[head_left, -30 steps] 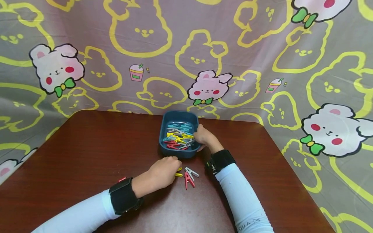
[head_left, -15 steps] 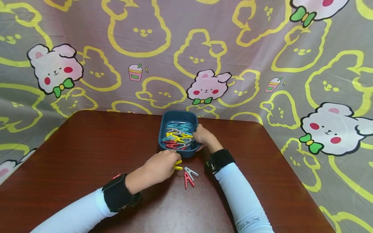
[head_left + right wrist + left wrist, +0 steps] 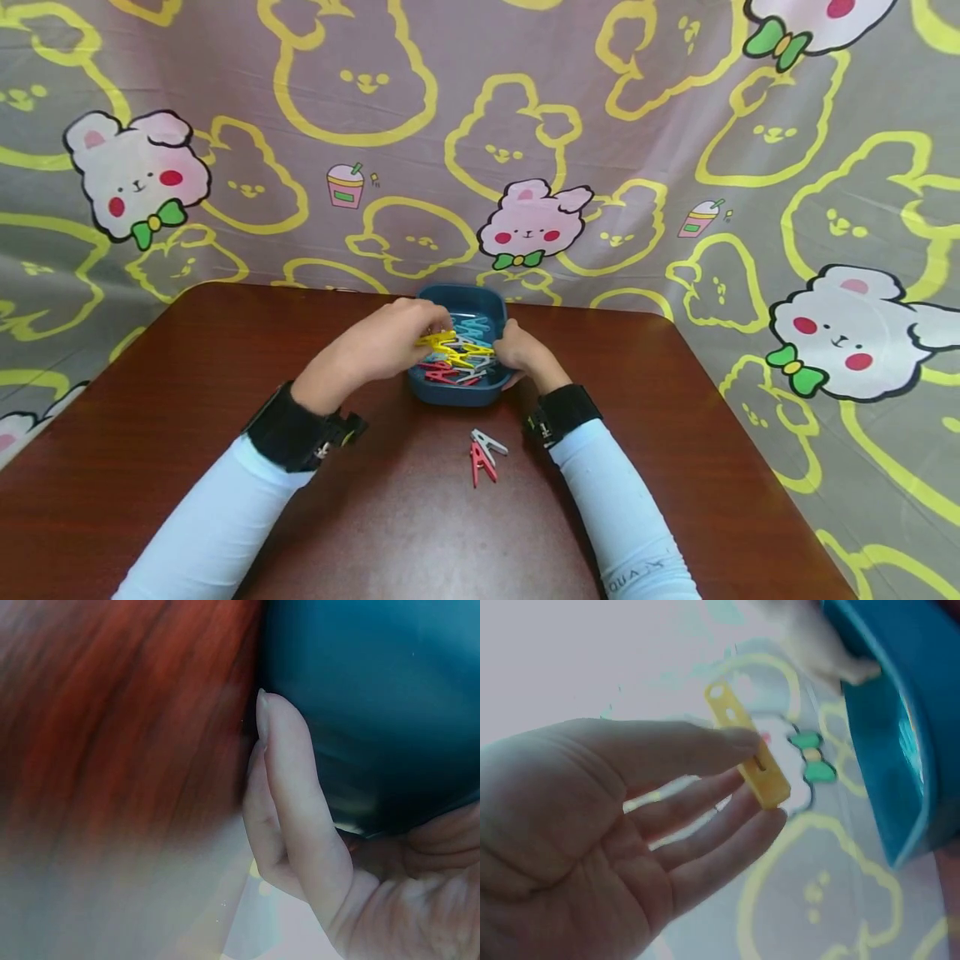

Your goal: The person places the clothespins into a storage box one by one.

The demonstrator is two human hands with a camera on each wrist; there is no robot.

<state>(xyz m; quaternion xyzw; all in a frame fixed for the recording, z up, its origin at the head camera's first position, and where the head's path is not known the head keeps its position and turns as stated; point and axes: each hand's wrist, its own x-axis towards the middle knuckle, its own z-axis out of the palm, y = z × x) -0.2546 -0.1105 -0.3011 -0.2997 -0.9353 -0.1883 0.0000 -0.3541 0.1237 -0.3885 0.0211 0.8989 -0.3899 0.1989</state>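
My left hand (image 3: 382,342) is over the left side of a dark blue plastic box (image 3: 456,395) in the head view. Between thumb and fingertips it pinches a yellow clothespin (image 3: 775,789), plain in the left wrist view. Inside the box lie several clothespins in blue, yellow, grey and red. My right hand (image 3: 521,347) holds the box at its right wall, thumb at the rim; the right wrist view shows fingers (image 3: 296,772) against the outer wall. In front of the box, a grey clothespin (image 3: 491,441) and a red clothespin (image 3: 482,467) lie close together on the table.
The dark reddish-brown wooden table (image 3: 360,533) carries the box near its far edge. Behind and beside it hangs a curtain (image 3: 652,100) printed with cartoon rabbits and yellow outlines. Both wrists wear black straps.
My left hand has lifted the yellow clothespin from the table in front of the box and carried it up and away, over the box. My right hand has stayed on the box.
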